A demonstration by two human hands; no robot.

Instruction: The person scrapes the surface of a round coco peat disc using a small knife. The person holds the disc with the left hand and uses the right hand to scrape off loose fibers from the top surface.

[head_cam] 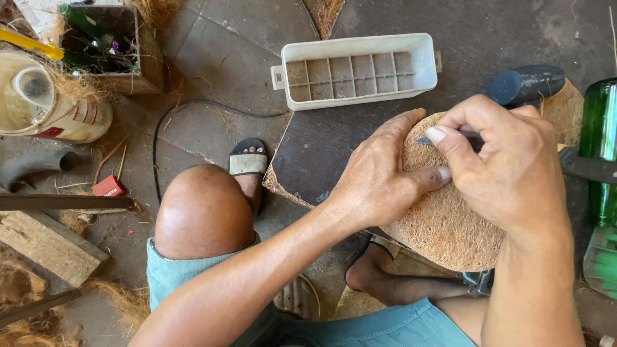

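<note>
A round brown coir-fibre mat (443, 225) lies on a dark board (321, 154) in front of me. My left hand (379, 177) presses flat on the mat's left side, thumb stretched to the right. My right hand (508, 164) is closed around a thin dark-handled tool, whose small grey blade tip (424, 139) shows by my thumb at the mat's upper edge. Most of the tool is hidden inside my fist.
A white plastic tray with a grid bottom (357, 67) sits at the board's far edge. A green glass bottle (601, 148) and a dark cylinder (527, 82) stand at right. My knee (202, 212) and sandalled foot (247, 160) are left of the board, with a black cable (193, 106), a crate of bottles (103, 42) and wood planks (48, 244) beyond.
</note>
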